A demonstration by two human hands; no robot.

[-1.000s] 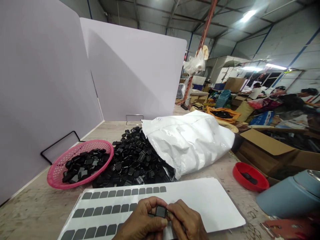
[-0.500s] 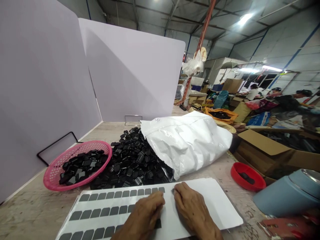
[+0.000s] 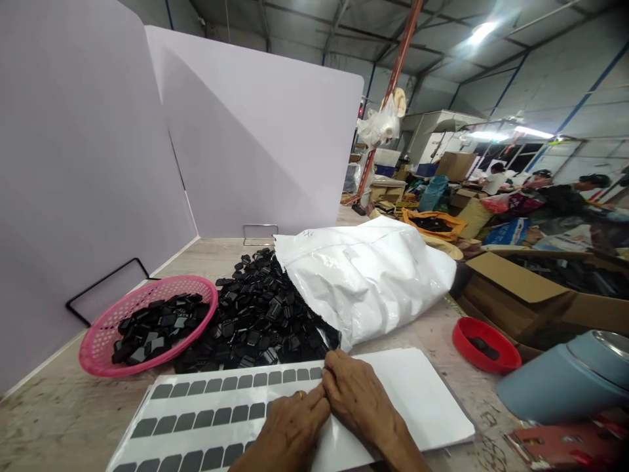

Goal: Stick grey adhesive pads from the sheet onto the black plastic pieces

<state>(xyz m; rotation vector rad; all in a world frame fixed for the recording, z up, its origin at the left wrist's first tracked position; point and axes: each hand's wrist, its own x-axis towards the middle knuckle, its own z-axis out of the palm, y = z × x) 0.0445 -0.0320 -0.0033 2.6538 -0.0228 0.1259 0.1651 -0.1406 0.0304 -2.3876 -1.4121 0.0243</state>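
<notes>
A white sheet (image 3: 413, 387) with rows of grey rounded-corner stickers (image 3: 222, 417) lies before me on top of a stack. My left hand (image 3: 293, 421), a ring on one finger, rests low over the sheet with its fingers bent together. Its fingertips meet those of my right hand (image 3: 358, 398) just right of the top row's last grey sticker. My right hand's fingers are curled and pressed together at that spot. Whatever either hand holds is hidden by the fingers. Behind the sheet spreads a heap of small black plastic pieces (image 3: 260, 314).
More black pieces fill a pink basket (image 3: 91, 351) at left. A white sack (image 3: 373, 282) lies behind the sheet. To the right are a red dish (image 3: 506, 364), a blue-grey bottle (image 3: 555, 380) and a cardboard box (image 3: 511, 278). White panels (image 3: 255, 144) stand behind; people sit farther off.
My right hand has moved left toward the end of the top sticker row and now meets my left hand. The dark bit at its fingertips is now out of sight.
</notes>
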